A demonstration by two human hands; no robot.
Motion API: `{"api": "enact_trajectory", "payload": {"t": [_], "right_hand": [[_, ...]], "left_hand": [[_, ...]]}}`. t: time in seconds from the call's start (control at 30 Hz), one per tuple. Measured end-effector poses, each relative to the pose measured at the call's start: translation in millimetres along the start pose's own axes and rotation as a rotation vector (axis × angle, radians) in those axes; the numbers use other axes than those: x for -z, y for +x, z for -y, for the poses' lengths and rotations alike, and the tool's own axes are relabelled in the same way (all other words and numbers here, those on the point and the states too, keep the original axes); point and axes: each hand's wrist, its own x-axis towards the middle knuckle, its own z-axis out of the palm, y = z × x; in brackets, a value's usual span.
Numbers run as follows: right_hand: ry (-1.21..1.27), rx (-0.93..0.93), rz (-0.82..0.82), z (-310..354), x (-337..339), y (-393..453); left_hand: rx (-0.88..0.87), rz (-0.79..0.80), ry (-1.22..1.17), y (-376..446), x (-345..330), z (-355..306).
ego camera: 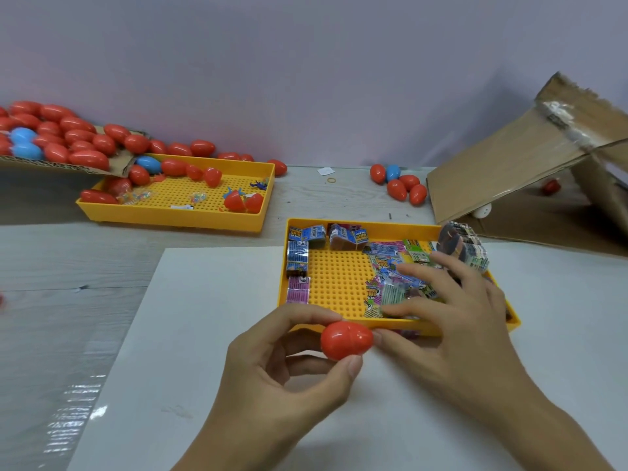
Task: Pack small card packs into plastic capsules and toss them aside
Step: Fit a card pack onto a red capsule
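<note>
Left hand [272, 375] pinched closed red capsule [346, 340] | right hand [452, 314] spread, thumb touching it | advice: confirm halves seated before tossing.

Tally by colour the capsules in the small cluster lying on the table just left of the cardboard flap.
Red capsules: 4
Blue capsules: 1
Total: 5

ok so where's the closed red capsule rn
Low centre of the head view: the red capsule is pinched in the left hand, just in front of the near yellow tray.
</note>
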Motion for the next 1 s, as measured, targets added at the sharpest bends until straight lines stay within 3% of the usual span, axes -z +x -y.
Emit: {"api": "enact_trajectory", "payload": {"t": [0.2, 0.53, 0.8, 1.0], "right_hand": [[0.233, -0.010, -0.014, 2, 3, 1], [1.198, -0.259, -0.183, 29, 21, -3], [1.186, -0.327, -0.105, 38, 16, -7], [1.079, -0.256, -0.094, 42, 9, -14]], "left_hand": [[0.013, -0.017, 0.001, 1, 0, -1], [-0.100, 0.014, -0.044, 1, 0, 3], [0.017, 0.158, 0.073, 1, 2, -4], [-0.007, 0.118, 0.132, -1, -3, -4]]}}
